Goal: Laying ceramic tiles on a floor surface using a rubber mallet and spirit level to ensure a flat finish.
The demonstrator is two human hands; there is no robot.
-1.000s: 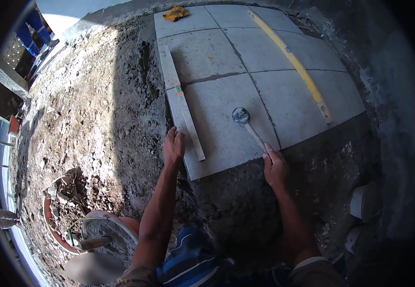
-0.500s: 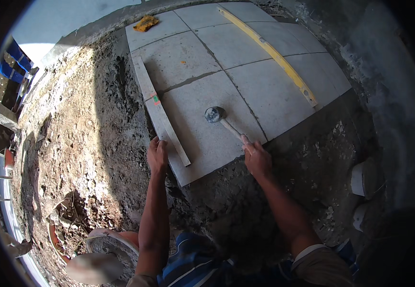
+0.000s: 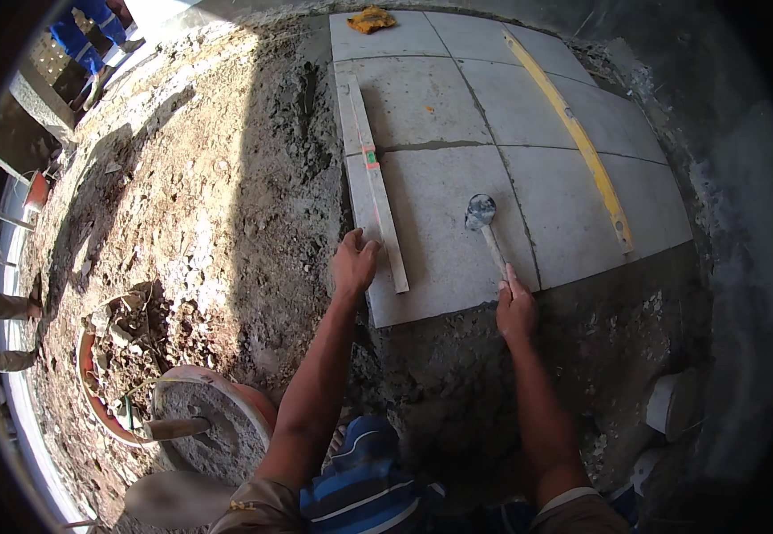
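A rubber mallet [image 3: 481, 211] with a dark, mortar-smeared head is in my right hand [image 3: 517, 309], which is closed round the end of its pale handle. The mallet head is over the nearest large grey floor tile [image 3: 444, 240]. My left hand [image 3: 355, 262] is at that tile's left edge, fingers slightly bent and apart, holding nothing that I can see. Just right of those fingers, a straight silvery spirit level [image 3: 380, 200] with a green vial lies along the tiles' left side. Whether my fingertips touch the tile or the level is unclear.
A long yellow level [image 3: 573, 127] lies across the tiles on the right. An orange cloth [image 3: 370, 20] is at the far edge. Rough soil spreads left. A bucket of mortar [image 3: 226, 392] and a tub of rubble [image 3: 93, 392] stand lower left. Other people's legs [image 3: 84, 36] show far left.
The view has shifted, so tiles and tools appear farther right. My right hand keeps the mallet over the same tile. My left hand's fingers have spread a little at the tile's edge.
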